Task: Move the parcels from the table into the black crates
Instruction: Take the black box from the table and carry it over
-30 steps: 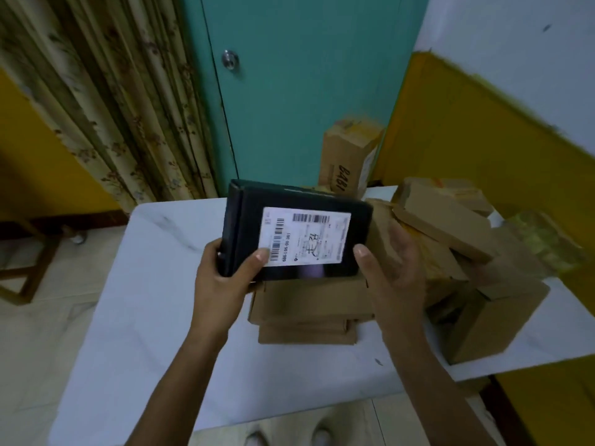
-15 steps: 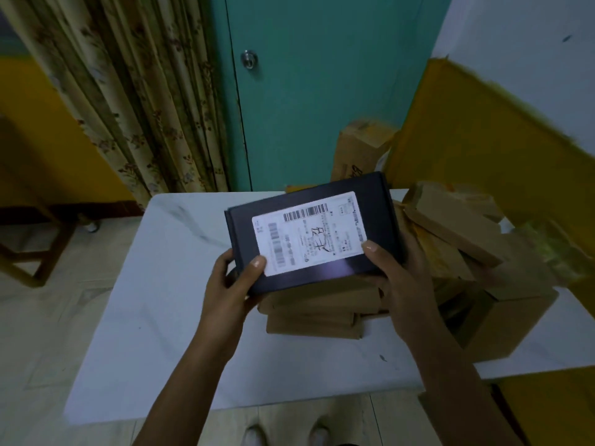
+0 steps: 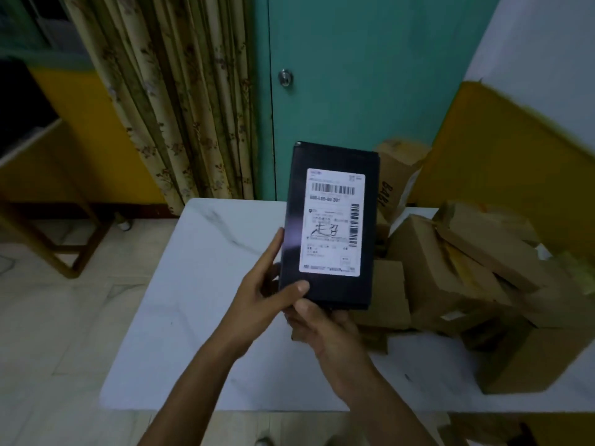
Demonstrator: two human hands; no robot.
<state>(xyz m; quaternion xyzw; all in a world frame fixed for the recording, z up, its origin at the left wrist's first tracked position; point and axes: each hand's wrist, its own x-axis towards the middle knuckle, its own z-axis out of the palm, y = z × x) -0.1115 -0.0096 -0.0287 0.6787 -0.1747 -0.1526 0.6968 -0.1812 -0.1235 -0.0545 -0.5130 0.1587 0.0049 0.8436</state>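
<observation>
Currently the black parcel (image 3: 329, 226) stands upright on its short end, lifted clear above the white marbled tabletop (image 3: 193, 300), with its white shipping label (image 3: 332, 201) turned toward the camera. The left hand (image 3: 267, 284) grips the lower left edge, thumb pressed over the front corner and fingers (image 3: 275, 249) laid up the side. The right hand (image 3: 322, 326) cups the bottom end from below, its own fingers curled under and mostly hidden behind the box. A heap of brown cardboard parcels (image 3: 467, 268) lies on the right part of the tabletop, just behind and beside the held one. No black crate shows in this view, so the step in hand looks like carrying this parcel off to one. Both hands sit low on a tall box, which could let the top tip, so sliding one hand higher or laying the parcel flat would probably steady it. Swinging it leftward, away from the heap, should avoid nudging the leaning boxes. Lowering it into the crate seems safer than dropping it.
</observation>
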